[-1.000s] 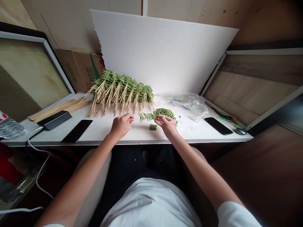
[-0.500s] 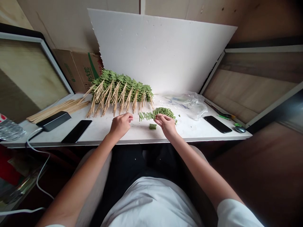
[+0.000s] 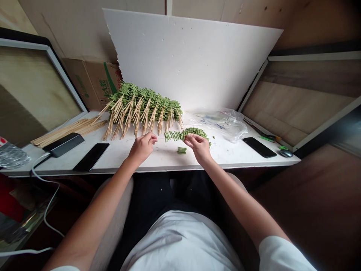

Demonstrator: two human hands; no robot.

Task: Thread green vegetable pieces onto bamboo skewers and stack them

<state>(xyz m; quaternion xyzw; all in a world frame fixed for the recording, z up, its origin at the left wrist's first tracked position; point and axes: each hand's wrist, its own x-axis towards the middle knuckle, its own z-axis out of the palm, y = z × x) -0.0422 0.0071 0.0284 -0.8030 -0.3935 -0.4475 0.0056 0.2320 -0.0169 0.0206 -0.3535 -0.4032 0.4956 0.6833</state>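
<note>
Between my hands a thin skewer runs through a row of short green pieces point(image 3: 174, 136). My left hand point(image 3: 143, 146) is closed on the bare end of the skewer. My right hand point(image 3: 198, 146) pinches at the right end of the row; its fingertips partly hide what they grip. Behind my right hand lies a heap of loose green pieces point(image 3: 199, 131). A small stack of green pieces point(image 3: 182, 150) rests on the white table point(image 3: 158, 160) just below the row. Farther back left, filled skewers point(image 3: 146, 98) are piled up, their bare ends toward me.
Bare skewers point(image 3: 70, 130), a dark box-shaped device point(image 3: 67, 144) and a phone point(image 3: 91, 157) lie at the left. At the right are a clear plastic bag point(image 3: 231, 126), another phone point(image 3: 259, 147) and a mouse point(image 3: 285, 153). A white board point(image 3: 191, 64) stands behind.
My left hand has shifted very slightly left and up, and the row of green pieces has moved slightly with it. My right hand has barely moved.
</note>
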